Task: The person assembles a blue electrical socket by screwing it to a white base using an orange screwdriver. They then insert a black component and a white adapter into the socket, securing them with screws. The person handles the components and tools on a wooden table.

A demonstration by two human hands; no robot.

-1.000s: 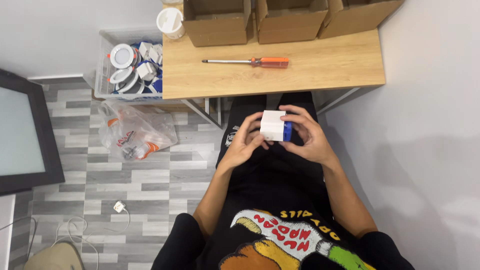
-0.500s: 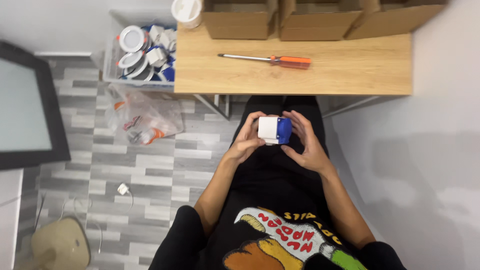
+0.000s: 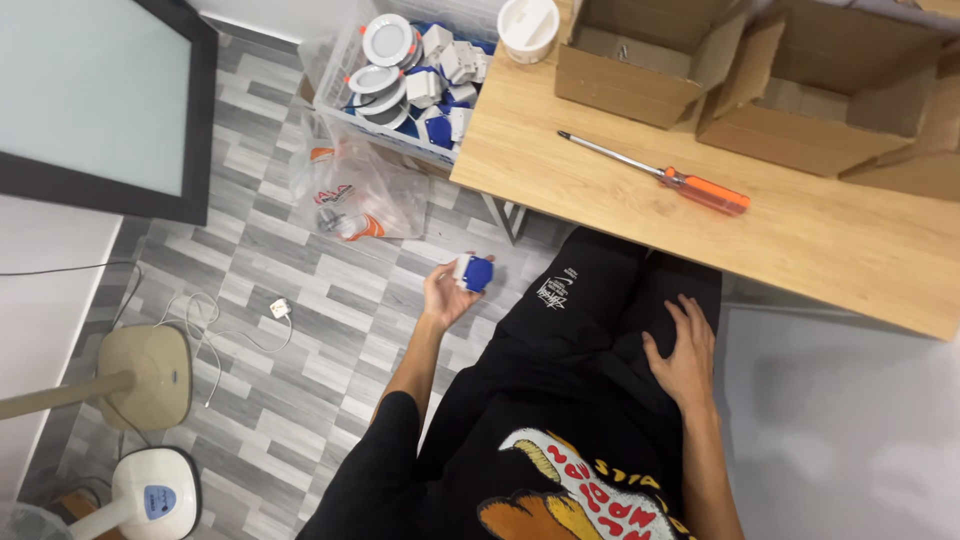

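Observation:
My left hand (image 3: pixel 448 292) is stretched out to the left over the floor, palm up, holding a small white and blue box-shaped part (image 3: pixel 473 272). My right hand (image 3: pixel 683 350) lies flat on my right thigh, fingers spread, holding nothing. A clear bin (image 3: pixel 335 62) full of similar white and blue parts and round white fittings stands on the floor beyond the left hand.
A wooden table (image 3: pixel 800 235) carries an orange-handled screwdriver (image 3: pixel 665 176), open cardboard boxes (image 3: pixel 640 55) and a white round lid (image 3: pixel 527 24). On the floor lie a clear plastic bag (image 3: pixel 352 195), a dark-framed panel (image 3: pixel 90 100), a fan base (image 3: pixel 145 375) and a white cable.
Both hands held the part together over my lap. Now the left hand alone has carried it out to the left, and the right hand has dropped onto my thigh. The view tilted left.

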